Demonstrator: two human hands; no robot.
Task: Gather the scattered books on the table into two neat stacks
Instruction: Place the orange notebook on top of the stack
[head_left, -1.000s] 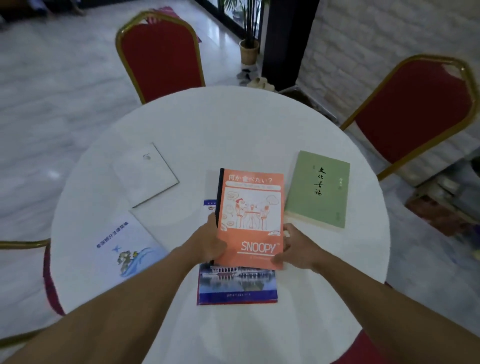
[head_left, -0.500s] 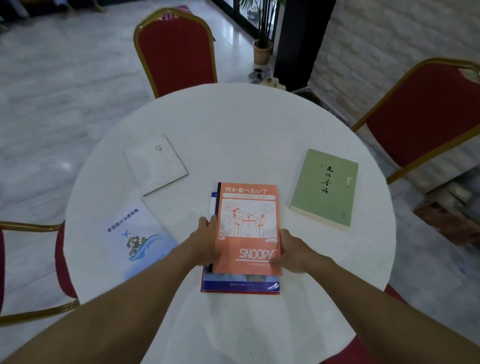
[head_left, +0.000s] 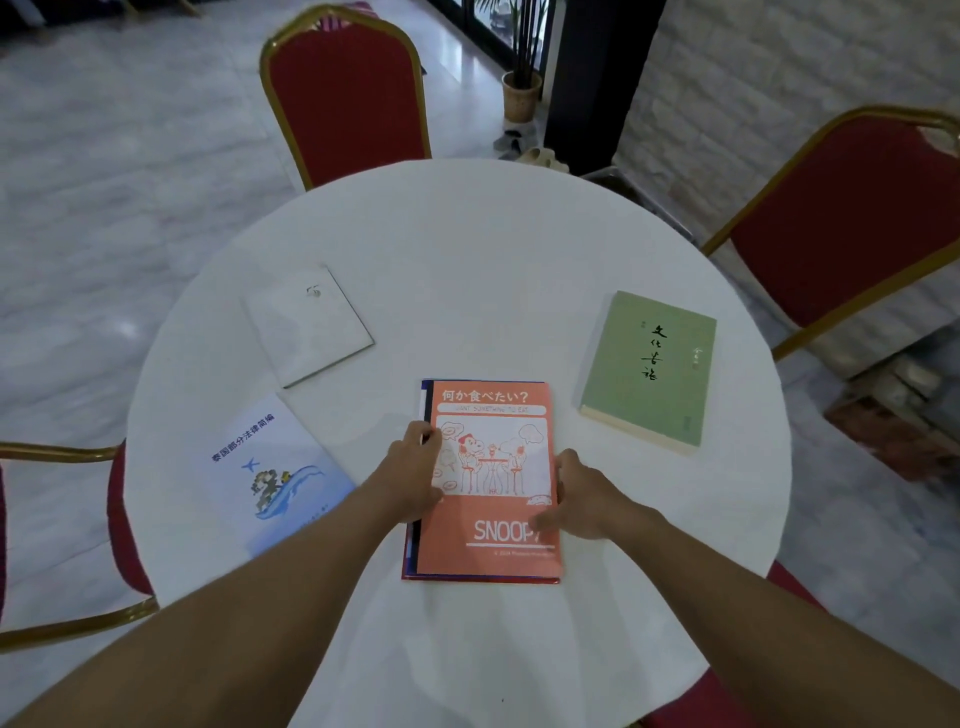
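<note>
Orange book (head_left: 488, 478) now squared over lower book (head_left: 413, 545) | left hand (head_left: 415, 478), right hand (head_left: 576, 499) flat, pressing edges

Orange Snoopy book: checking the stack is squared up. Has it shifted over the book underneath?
Yes. The orange Snoopy book slid toward the person, now nearly covering the book underneath.

Three red chairs (head_left: 347, 98) ring the table; potted plant (head_left: 521, 88) by dark pillar (head_left: 597, 78).

Head view, angled down, table (head_left: 467, 270) near
</note>
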